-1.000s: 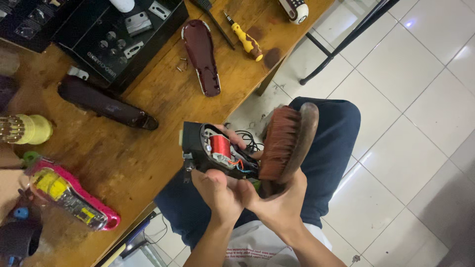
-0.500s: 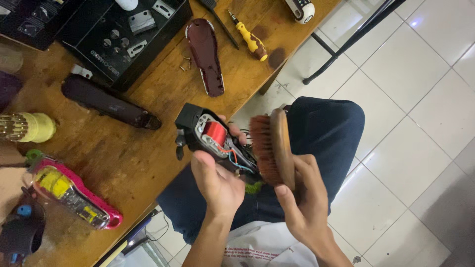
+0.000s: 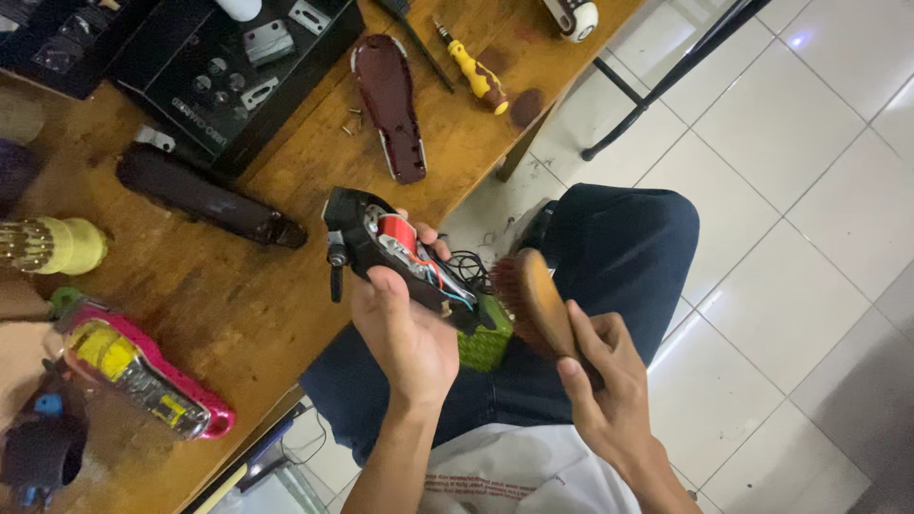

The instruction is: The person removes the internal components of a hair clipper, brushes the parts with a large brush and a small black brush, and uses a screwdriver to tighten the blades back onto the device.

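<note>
Over the lap, just off the counter's (image 3: 238,305) edge, the left hand (image 3: 405,333) has its fingers (image 3: 381,286) wrapped round an opened hair clipper (image 3: 390,252), thumb across the near side, so the red motor coil and coloured wires face up. The right hand (image 3: 609,400) pinches the wooden handle of a bristle brush (image 3: 528,300), its fingers closed narrowly about it, bristles turned toward the clipper's tail end and just beside the loose wires.

Brushing here would go best in short, light strokes away from the wires (they look thin and could snag), with the left grip kept off the coil. A green block (image 3: 486,338), probably the battery, hangs under the clipper near the bristles and crowds the stroke.

On the counter lie the clipper's dark red cover (image 3: 392,105) with small screws (image 3: 352,119) beside it, a yellow-handled screwdriver (image 3: 471,71), a dark clipper body (image 3: 205,195), a pink clipper (image 3: 143,376) and a black parts box (image 3: 219,71), all well apart from both hands.
</note>
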